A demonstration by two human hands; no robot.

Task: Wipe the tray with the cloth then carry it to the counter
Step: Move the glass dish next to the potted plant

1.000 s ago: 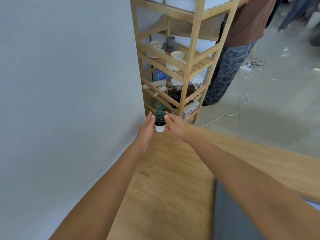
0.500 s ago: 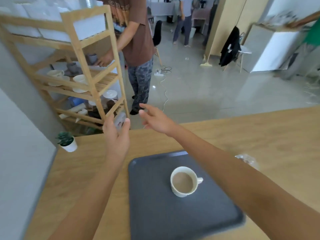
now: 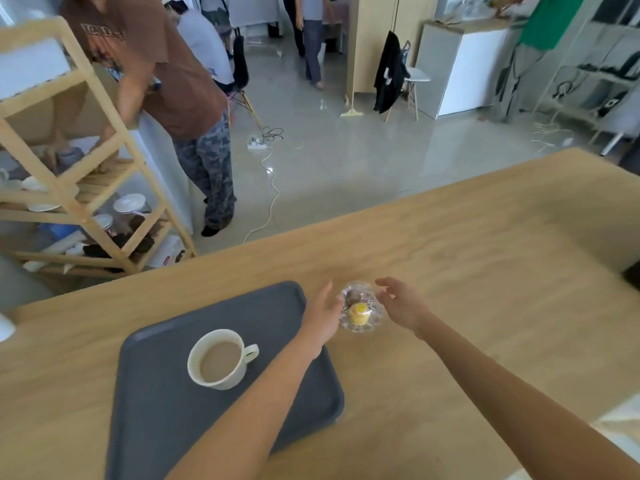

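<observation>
Both hands reach out over the wooden table point(image 3: 485, 254), the left hand point(image 3: 322, 315) and right hand point(image 3: 403, 306) spread on either side of a clear plastic pastry container point(image 3: 360, 311), neither grip closed on it. Just left of the left grip lies the dark grey tray point(image 3: 166, 410), carrying a mug of milky coffee point(image 3: 220, 360).
</observation>
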